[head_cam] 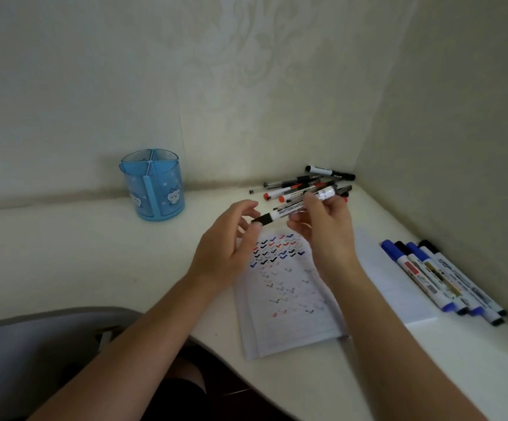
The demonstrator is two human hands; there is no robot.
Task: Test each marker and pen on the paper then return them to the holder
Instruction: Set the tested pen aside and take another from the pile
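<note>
A: In the head view, what do the hands do at this moment?

B: The right hand (322, 235) is raised over the paper (289, 302). It grips a white marker (292, 210) by its rear half, and the black cap (265, 219) points to the left. The left hand (225, 238) is just beside that cap. Its fingers are loosely curved and spread about the cap end, and as far as I see they are not closed on it. So the two hands are near each other but not joined.

A: And the holder?

B: The blue holder (155, 192) stands upright at the back left of the surface (79, 253), well apart from the hands. I see nothing in its compartments.

A: How far is the task, in your opinion?

B: The paper carries many small ticks in black, blue and red, so I judge that much testing is done. Four markers (441, 278) lie side by side, with caps on, at the right side of the paper. A loose pile of pens and markers (295, 185) lies in the back corner. Which group is already tested, I cannot tell. The marker in the hand is capped, so its test is not yet made. The whole returning part is left, I think: every pen must go into the holder.
</note>
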